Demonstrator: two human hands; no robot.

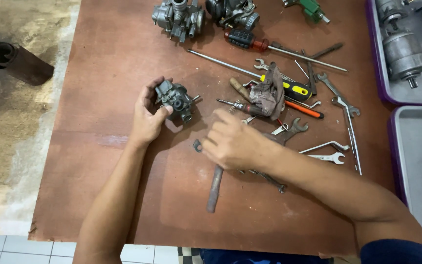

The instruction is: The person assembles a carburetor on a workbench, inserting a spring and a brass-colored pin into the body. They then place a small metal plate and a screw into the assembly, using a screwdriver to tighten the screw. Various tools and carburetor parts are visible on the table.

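1. A person's left hand (148,117) closes its grip around a small grey carburettor (176,99), propping it on the brown tabletop (113,58) with its ports facing up for inspection.
2. The right hand (233,143) hovers palm-down over a rusty metal bar (214,189); whether its grip is closed cannot be told.
3. At 2 o'clock, spanners (339,100), a yellow-handled screwdriver (294,90) and a dirty rag (269,95) crowd the reach; two more carburettors (179,17) sit at 12 o'clock.

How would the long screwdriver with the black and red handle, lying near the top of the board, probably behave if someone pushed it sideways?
The screwdriver would likely roll, since its shaft is a thin round rod. The ribbed handle should grip well. It looks rigid metal, so it probably would not bend.
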